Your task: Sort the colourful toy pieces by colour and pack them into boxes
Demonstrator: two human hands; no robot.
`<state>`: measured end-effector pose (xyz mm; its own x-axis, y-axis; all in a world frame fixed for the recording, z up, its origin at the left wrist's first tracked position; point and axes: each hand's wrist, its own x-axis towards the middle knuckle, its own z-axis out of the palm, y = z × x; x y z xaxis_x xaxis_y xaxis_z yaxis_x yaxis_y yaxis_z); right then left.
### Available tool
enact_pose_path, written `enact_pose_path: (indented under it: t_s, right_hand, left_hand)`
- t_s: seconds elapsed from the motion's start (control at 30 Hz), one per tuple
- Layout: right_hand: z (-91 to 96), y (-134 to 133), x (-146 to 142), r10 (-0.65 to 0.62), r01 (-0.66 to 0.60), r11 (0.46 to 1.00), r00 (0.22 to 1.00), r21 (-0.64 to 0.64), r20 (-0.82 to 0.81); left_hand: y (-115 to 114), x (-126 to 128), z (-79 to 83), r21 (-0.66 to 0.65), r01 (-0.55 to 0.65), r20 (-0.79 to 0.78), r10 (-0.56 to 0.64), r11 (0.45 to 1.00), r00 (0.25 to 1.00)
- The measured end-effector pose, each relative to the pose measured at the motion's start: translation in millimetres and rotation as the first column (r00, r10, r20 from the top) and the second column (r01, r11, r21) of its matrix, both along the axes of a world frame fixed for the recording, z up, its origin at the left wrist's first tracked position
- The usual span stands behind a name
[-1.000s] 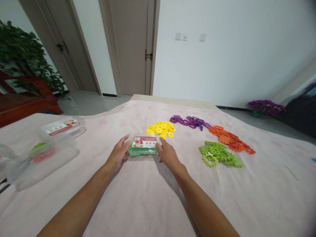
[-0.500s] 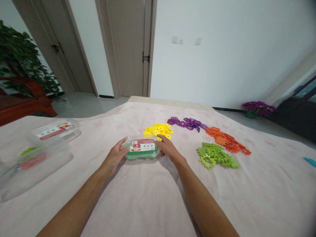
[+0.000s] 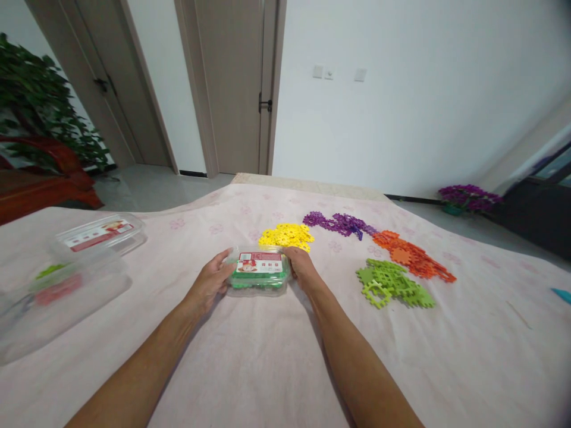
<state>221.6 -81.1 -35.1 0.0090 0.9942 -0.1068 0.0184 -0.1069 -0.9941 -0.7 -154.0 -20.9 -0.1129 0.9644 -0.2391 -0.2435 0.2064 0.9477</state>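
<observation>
A clear plastic box (image 3: 260, 290) with a red and white label on its lid sits in front of me, and green pieces show inside it. Its left side is gripped by my left hand (image 3: 213, 280), thumb on top near the label. My right hand (image 3: 301, 266) holds the right end, with its fingers partly hidden behind the box. Just behind the box lies a pile of yellow pieces (image 3: 285, 234). Right of my right hand is a pile of light green gear-shaped pieces (image 3: 392, 282).
Purple pieces (image 3: 341, 224) and orange pieces (image 3: 413, 257) lie farther back to the right. On the left stand another labelled clear box (image 3: 102, 235) and a larger clear container (image 3: 89, 303) with red and green things in it. A pink cloth (image 3: 232, 368) covers the table.
My right hand has shifted slightly at the box's right end, its fingers now lower and more behind the corner. The box stays in nearly the same place between both hands.
</observation>
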Motion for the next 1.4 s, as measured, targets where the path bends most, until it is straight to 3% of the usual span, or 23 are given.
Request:
enact_pose_path:
  t_s: [0.23,0.43,0.6,0.8,0.93,1.07,1.23,1.3,1.4]
  right_hand:
    - [-3.8,1.4,-6.9,-0.057,0.048,0.998,0.976,-0.049,-0.211]
    - [-8.5,4.2,-8.2,-0.066,0.057,0.998,0.965,-0.04,-0.254]
    - [-12.3,2.9,-5.6,-0.026,0.014,0.998,0.973,-0.054,-0.229]
    - [-19.7,0.0,-3.1,0.018,-0.047,0.996,0.942,-0.077,-0.336]
    - [-16.8,-3.5,-0.9,0.083,-0.116,0.991,0.922,-0.065,-0.379]
    - [-14.1,-8.8,-0.4,0.023,-0.049,0.996,0.946,-0.072,-0.324]
    - [-17.6,-13.6,-3.3,0.059,-0.058,0.998,0.982,0.012,-0.179]
    - [-20.7,-13.8,-4.9,0.071,-0.067,0.997,0.99,0.031,-0.125]
    - [-25.2,-13.1,-6.8,0.081,-0.078,0.994,0.996,0.079,-0.035]
  left_hand:
    - [0.8,0.1,-1.6,-0.002,-0.014,0.085,0.014,1.0,0.996]
    - [2.2,0.4,-6.6,-0.009,-0.025,0.102,0.026,1.0,0.994]
    - [1.4,-3.0,-10.9,0.018,-0.012,0.062,0.011,1.0,0.998]
    - [4.2,-19.1,-7.9,-0.092,0.119,0.01,-0.119,0.989,0.993]
    - [7.4,-25.6,-2.1,-0.028,0.065,-0.019,-0.065,0.998,0.998]
    - [12.3,-29.5,-6.1,0.055,-0.129,-0.001,0.129,0.99,0.992]
    - [18.5,-42.6,-16.8,0.141,-0.344,0.043,0.342,0.928,0.939]
    - [19.0,-50.4,-16.7,0.087,-0.314,0.02,0.313,0.946,0.949]
    - [17.6,-59.9,-12.6,-0.074,-0.148,-0.045,0.145,0.986,0.988]
